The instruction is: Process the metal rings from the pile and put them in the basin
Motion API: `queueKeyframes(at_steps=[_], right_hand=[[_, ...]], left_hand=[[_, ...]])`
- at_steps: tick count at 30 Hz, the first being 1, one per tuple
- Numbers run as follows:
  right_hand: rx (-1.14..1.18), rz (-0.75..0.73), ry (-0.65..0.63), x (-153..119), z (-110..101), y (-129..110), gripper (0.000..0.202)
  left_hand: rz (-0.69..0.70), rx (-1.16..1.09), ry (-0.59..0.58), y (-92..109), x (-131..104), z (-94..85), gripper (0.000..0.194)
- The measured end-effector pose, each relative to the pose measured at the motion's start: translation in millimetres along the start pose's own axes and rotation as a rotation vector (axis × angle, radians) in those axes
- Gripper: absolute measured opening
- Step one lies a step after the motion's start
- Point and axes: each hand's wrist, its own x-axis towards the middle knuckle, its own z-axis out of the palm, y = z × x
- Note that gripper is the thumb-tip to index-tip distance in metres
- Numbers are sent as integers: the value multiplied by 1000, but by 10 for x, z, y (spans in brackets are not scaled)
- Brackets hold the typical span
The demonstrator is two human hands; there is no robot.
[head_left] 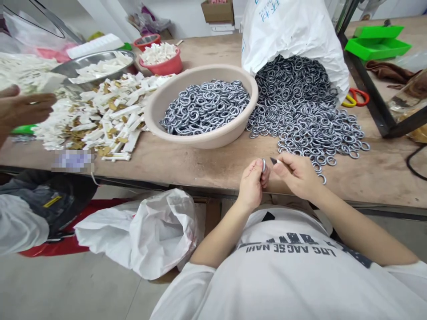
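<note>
My left hand (251, 184) is closed around a grey ring (263, 166), with part of the ring showing past the thumb. Just beside it, my right hand (298, 176) pinches a small dark pointed blade (273, 161); the fingers hide the rest of it. The blade's tip points toward the ring, with a slight gap between them. Both hands are above the table's front edge. Beyond them, a beige basin (200, 141) is filled with grey rings (210, 104). More loose rings (310, 129) spill from a white sack (293, 31) at the right.
White and tan plastic pieces (110, 115) are heaped at the left, near a metal bowl (95, 79) and a red basin (165, 66). A co-worker's hand (26, 106) is at far left. Scissors (356, 97) lie by a dark metal frame (367, 98). An open sack (140, 235) stands below.
</note>
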Motion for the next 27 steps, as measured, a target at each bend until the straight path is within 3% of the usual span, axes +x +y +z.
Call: queueKeyframes(at_steps=[5,11,15,19,21,27], right_hand=[[-340,-128,-52,-114,-5,-51,43],[-429,-120,-80,-127,18,-46,45],[-381,-71,-99,-97,26,15,46],[-388,168,59,31,-92,249,48],[-468,252,89,69,-162,351,48],[-829,171,-75,-12,-81,374,34]], left_hand=[[-41,-33,87,11,-13,34,42],[-77,-22,85,29,-9,65,45],[-99,-28,12,-2,-15,10,44],[-167,63,-231,-97,-119,-88,43],[-180,98,-275,-106,-150,-151,44],[-82,119,-29,66,1,-350,29]])
